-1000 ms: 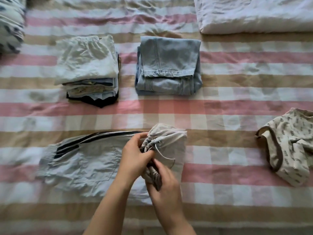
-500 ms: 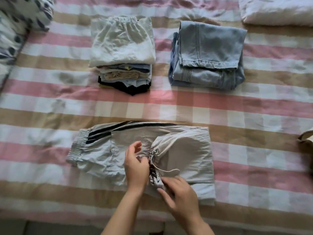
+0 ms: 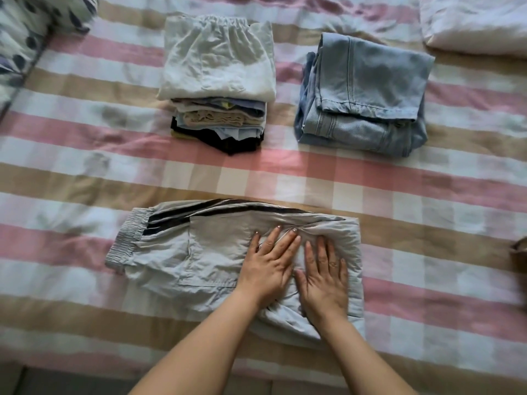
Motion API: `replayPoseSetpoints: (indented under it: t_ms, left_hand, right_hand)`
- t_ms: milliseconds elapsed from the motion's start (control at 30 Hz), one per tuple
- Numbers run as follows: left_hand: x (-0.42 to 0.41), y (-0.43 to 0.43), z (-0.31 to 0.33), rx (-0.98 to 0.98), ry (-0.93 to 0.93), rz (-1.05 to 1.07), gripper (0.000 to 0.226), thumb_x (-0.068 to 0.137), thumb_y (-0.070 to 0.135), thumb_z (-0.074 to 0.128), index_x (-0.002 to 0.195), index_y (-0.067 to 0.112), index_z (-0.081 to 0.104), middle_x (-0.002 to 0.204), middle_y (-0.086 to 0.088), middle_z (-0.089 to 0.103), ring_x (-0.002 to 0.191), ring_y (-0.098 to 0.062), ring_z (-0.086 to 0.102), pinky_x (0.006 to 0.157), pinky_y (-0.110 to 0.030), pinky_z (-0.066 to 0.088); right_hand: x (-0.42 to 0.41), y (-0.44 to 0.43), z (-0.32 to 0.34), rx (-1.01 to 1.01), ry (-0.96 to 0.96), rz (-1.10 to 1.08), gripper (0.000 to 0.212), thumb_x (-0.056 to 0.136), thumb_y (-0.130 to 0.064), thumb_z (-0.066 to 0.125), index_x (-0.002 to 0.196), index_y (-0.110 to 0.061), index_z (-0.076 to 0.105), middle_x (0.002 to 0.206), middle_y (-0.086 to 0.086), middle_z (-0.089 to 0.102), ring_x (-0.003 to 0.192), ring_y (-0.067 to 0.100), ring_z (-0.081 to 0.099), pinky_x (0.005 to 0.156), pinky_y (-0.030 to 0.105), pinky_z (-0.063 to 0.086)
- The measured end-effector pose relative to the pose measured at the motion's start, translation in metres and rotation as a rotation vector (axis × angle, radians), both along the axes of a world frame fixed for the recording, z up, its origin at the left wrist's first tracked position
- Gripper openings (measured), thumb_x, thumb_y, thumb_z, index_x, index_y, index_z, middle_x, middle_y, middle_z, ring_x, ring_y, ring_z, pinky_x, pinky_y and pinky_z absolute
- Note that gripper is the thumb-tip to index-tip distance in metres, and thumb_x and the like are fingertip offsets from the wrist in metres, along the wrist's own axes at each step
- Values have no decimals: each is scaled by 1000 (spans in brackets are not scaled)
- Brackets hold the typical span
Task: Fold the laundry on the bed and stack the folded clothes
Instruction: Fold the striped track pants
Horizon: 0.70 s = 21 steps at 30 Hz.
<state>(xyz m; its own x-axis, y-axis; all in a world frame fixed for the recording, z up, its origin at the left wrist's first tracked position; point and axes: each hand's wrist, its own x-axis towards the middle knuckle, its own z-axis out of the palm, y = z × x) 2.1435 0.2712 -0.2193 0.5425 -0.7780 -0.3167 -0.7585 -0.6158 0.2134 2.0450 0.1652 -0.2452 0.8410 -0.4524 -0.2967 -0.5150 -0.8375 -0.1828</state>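
Grey track pants: laid folded on the bed, lower centre of the frame, elastic cuff turned left, black stripes along the upper edge.
Left grip: fingers are held straight and slightly spread, pressed flat on the right half of the pants; nothing is clasped.
Right grip: fingers are stretched out, palm is pressed flat on the pants just beside the left grip.
Stack of folded clothes: placed at upper centre, topped by a white garment.
Folded jeans: set right of the stack, apart from it.
White pillow: seen at upper right.
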Motion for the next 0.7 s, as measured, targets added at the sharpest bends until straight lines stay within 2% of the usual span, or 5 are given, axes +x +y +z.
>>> replayPoseSetpoints:
  t_ms: [100, 233, 300, 467, 700]
  left_hand:
    - [4, 2, 5, 26, 38, 30, 51, 84, 40, 30, 127, 30, 55, 135, 10, 52, 126, -16, 48, 99, -50, 41]
    - [9, 2, -10, 54, 173, 38, 52, 97, 40, 23, 147, 35, 9, 155, 15, 6, 145, -14, 2, 114, -43, -4]
    - [10, -1, -14, 47, 148, 42, 52, 98, 37, 23, 147, 36, 3, 156, 16, 1, 144, -13, -4, 113, -43, -8]
    - [15, 14, 17, -383, 232, 259, 42, 94, 23, 43, 136, 24, 44, 149, 6, 34, 141, -12, 20, 115, -41, 5]
    - [76, 135, 56, -759, -12, 1116, 29, 83, -5, 53, 111, -2, 62, 115, -18, 60, 112, -31, 52, 101, -35, 37]
  right_hand:
    - [-4, 9, 12, 48, -50, -38, 63, 90, -49, 14, 147, -23, 5, 156, -2, -6, 138, 5, -24, 112, 36, -5]
    - [-44, 57, 18, 76, -118, 174, 63, 95, -48, 11, 149, -17, -2, 156, -2, -14, 143, 11, -12, 108, 36, 8]
    - [-64, 67, 17, 88, -94, 226, 70, 91, -48, 24, 148, -17, -3, 157, 1, -13, 144, 14, -8, 107, 37, 12]
    - [-52, 66, 41, 150, -200, 207, 55, 96, -47, 7, 144, -24, 15, 156, -7, 0, 144, 9, 2, 106, 32, 14]
    - [53, 140, 73, 509, -530, 217, 36, 84, -15, 52, 120, -11, 57, 125, 8, 57, 117, 18, 47, 99, 30, 37]
